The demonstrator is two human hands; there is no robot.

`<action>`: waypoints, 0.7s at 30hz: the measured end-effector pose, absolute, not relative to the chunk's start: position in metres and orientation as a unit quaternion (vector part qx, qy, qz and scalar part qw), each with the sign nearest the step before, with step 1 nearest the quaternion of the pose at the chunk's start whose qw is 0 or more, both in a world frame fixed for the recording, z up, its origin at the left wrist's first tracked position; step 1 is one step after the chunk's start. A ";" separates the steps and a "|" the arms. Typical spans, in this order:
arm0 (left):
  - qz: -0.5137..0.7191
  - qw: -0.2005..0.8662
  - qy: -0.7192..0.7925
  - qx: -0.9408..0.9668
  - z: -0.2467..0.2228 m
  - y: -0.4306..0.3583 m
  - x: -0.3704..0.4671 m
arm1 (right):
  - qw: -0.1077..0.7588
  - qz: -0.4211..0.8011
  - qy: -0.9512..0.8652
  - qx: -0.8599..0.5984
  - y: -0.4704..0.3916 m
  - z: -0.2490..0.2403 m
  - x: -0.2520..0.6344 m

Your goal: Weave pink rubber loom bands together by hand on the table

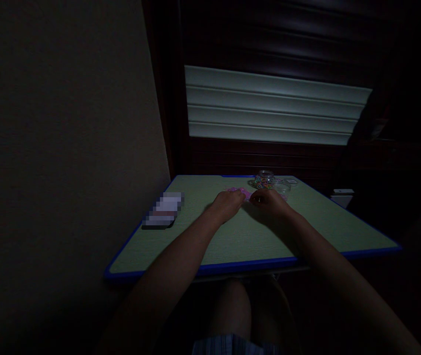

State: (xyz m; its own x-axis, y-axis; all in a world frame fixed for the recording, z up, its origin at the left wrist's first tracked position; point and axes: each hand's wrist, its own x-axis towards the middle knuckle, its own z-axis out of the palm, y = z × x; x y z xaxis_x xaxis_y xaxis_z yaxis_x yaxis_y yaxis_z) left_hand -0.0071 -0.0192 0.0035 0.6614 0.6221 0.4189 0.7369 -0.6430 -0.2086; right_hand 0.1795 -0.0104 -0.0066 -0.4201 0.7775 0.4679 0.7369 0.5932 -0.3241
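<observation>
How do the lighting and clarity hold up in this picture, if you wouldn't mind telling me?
Head view: dim overall, darkest toward the right edge; the slatted panel is brightest; a soft shadow lies on the table beside the right forearm; the right hand is too dark to tell what its fingers touch; coarse pixelation masks the item at the table's left.

Matt, pale-green, wood-grained tabletop [195,241]

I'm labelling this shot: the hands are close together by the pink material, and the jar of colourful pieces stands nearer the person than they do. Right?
Only the jar is misplaced: the head view shows it standing beyond the left hand and right hand.
</observation>
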 end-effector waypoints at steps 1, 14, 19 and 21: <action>-0.152 0.182 -0.382 -0.893 0.004 -0.019 -0.007 | 0.295 0.035 -0.842 -0.450 -0.011 -0.006 0.179; -0.160 0.179 -0.381 -0.893 0.003 -0.018 -0.007 | 0.291 0.046 -0.834 -0.467 -0.011 -0.008 0.178; -0.148 0.170 -0.384 -0.895 0.006 -0.021 -0.007 | 0.281 0.053 -0.836 -0.469 -0.013 -0.007 0.178; -0.139 0.172 -0.384 -0.897 0.006 -0.020 -0.007 | 0.271 0.051 -0.838 -0.471 -0.011 -0.008 0.179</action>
State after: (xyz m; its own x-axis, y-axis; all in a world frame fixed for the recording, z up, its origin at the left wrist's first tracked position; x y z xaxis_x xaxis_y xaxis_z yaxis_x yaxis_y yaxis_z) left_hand -0.0070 -0.0204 0.0057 0.6669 0.6399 0.3819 0.7358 -0.6467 -0.2012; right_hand 0.1790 -0.0113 -0.0078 -0.4099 0.8164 0.4068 0.7609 0.5520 -0.3412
